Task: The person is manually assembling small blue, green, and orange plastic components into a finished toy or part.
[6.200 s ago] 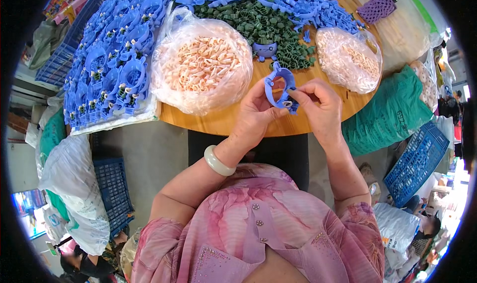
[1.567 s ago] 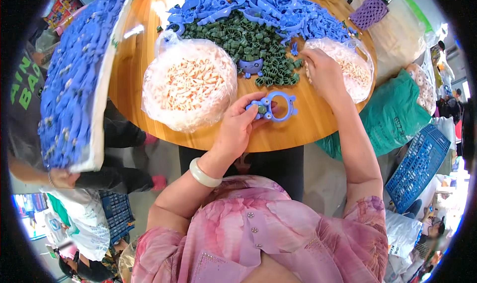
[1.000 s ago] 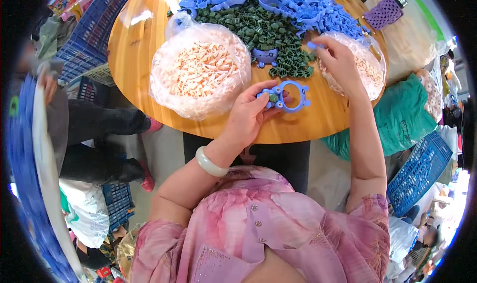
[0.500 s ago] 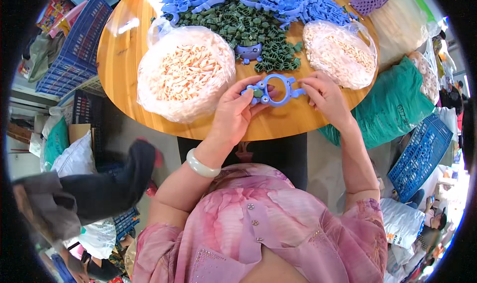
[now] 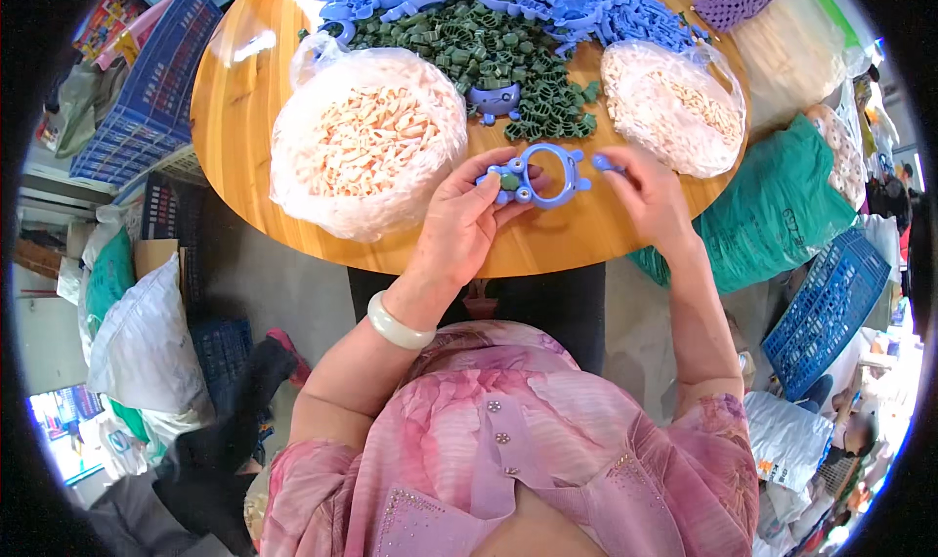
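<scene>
My left hand [image 5: 462,208] is closed on a blue plastic ring-shaped part [image 5: 575,178], gripping the end where a small dark green piece [image 5: 509,182] is set. Short knobs stick out from the ring's far side. Just right of it, my right hand [image 5: 653,203] pinches a small blue plastic piece [image 5: 605,163], apart from the ring. Beyond both hands lie a heap of dark green plastic pieces [image 5: 479,49] and a larger pile of blue plastic parts [image 5: 557,0]. One blue part [image 5: 495,102] rests at the green heap's near edge.
A clear bag of small cream-coloured pieces [image 5: 376,147] stands left on the round wooden table [image 5: 239,117]; a smaller such bag [image 5: 674,107] lies right. Beside the table are a green sack [image 5: 762,205] and blue crates [image 5: 826,308]. Another person's dark-clothed leg [image 5: 244,391] shows lower left.
My right hand has drawn slightly away from the ring, and a small blue piece now shows in its fingers. The other person's leg at the left has moved down the picture.
</scene>
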